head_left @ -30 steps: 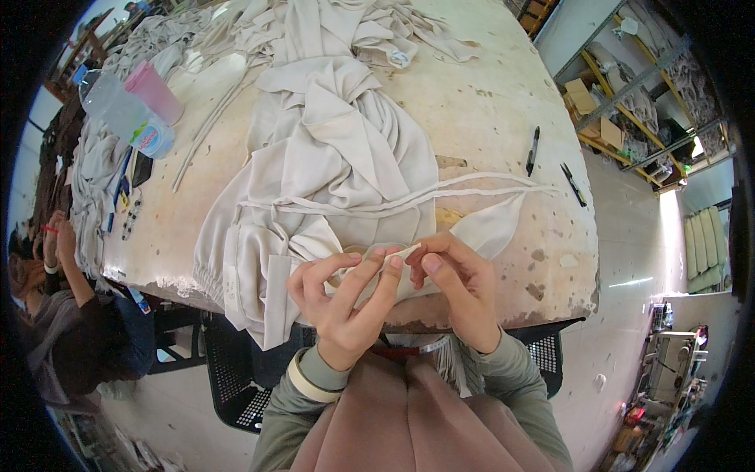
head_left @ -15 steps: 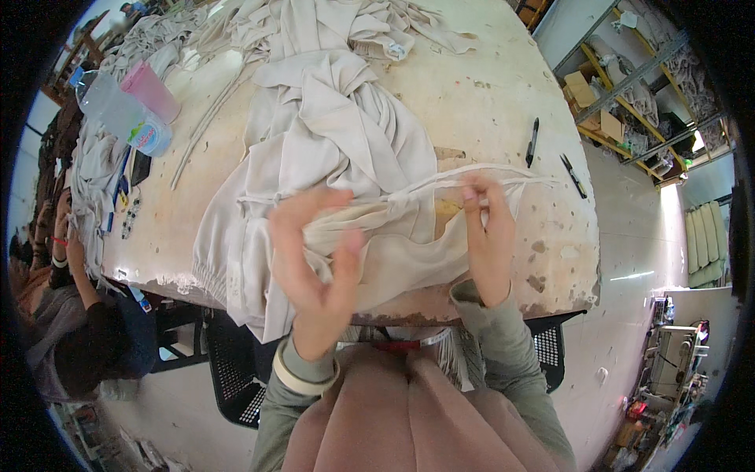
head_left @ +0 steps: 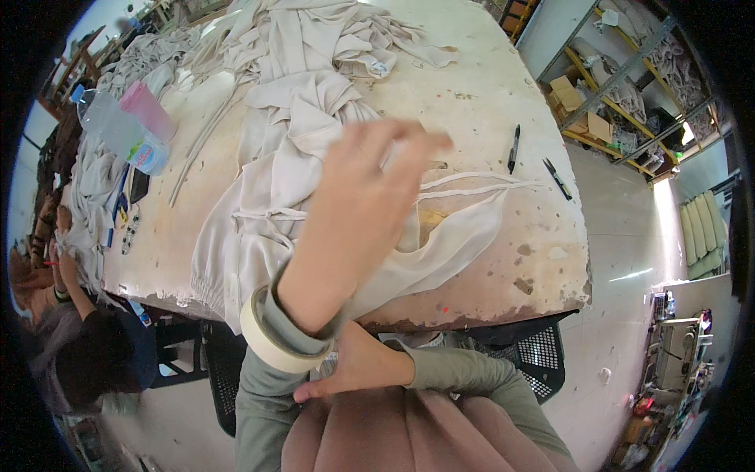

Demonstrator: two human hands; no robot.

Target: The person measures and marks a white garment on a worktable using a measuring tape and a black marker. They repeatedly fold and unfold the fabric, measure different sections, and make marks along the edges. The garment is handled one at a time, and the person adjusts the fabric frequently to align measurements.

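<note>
My left hand (head_left: 377, 177) is raised over the pale cream fabric (head_left: 263, 185); motion blurs its bent fingers, and I cannot make out whether they hold anything. A cream tape-like ring (head_left: 279, 346) encircles my left wrist. My right hand (head_left: 362, 366) lies low, just behind the left forearm, thumb stretched leftward and fingers largely hidden. Narrow fabric strips (head_left: 487, 181) cross the fabric on the stained table (head_left: 535, 236). A piece of fabric with a gathered edge (head_left: 208, 283) lies near the front edge.
At left stand a water bottle (head_left: 118, 130) and pink cup (head_left: 149, 110), with tools (head_left: 122, 208) beside them. Two pens (head_left: 557, 177) lie at right. A co-worker (head_left: 86, 346) handles fabric at left. A chair (head_left: 543, 358) is below the table; shelves (head_left: 598, 102) stand at right.
Both hands have left the fabric they were working at. My left hand rose and swung forward and rightward, while my right hand dropped down and leftward behind the left forearm.
</note>
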